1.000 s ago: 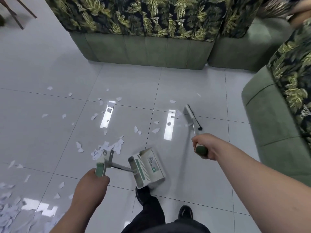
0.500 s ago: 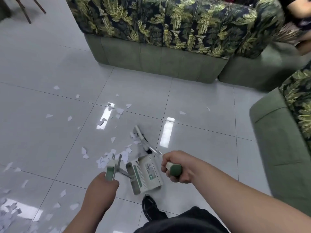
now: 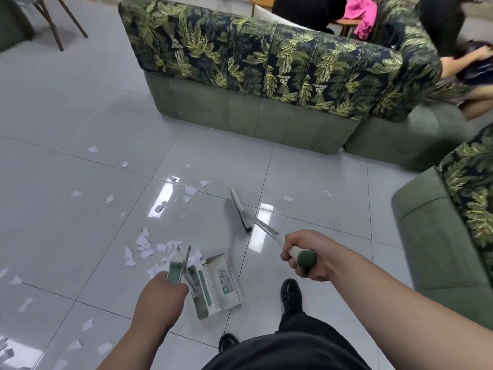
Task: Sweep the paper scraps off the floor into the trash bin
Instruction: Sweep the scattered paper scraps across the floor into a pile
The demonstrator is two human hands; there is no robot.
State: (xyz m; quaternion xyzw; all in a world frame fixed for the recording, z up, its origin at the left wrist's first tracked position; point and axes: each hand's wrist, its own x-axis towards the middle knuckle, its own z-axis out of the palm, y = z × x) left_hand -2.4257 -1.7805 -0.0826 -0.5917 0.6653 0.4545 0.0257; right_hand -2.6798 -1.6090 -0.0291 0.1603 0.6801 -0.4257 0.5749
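White paper scraps (image 3: 145, 248) lie heaped on the grey tiled floor just left of the dustpan (image 3: 216, 285), with more scattered farther out (image 3: 190, 190) and at the bottom left. My left hand (image 3: 160, 297) grips the dustpan's green-and-white handle; the white pan rests on the floor by my feet. My right hand (image 3: 302, 256) grips the green end of the broom handle. The broom head (image 3: 241, 210) sits on the floor beyond the pan, to its right. No trash bin is in view.
A green sofa with leaf-print cushions (image 3: 256, 84) stands across the back, and a second one (image 3: 448, 228) is at the right. A seated person's arm (image 3: 469, 62) shows at the top right. Wooden chair legs (image 3: 57, 20) stand top left. My black shoes (image 3: 292, 296) are beside the dustpan.
The broom head swept in toward the dustpan, then swung back out to the right and away from it. The dustpan stayed by my feet.
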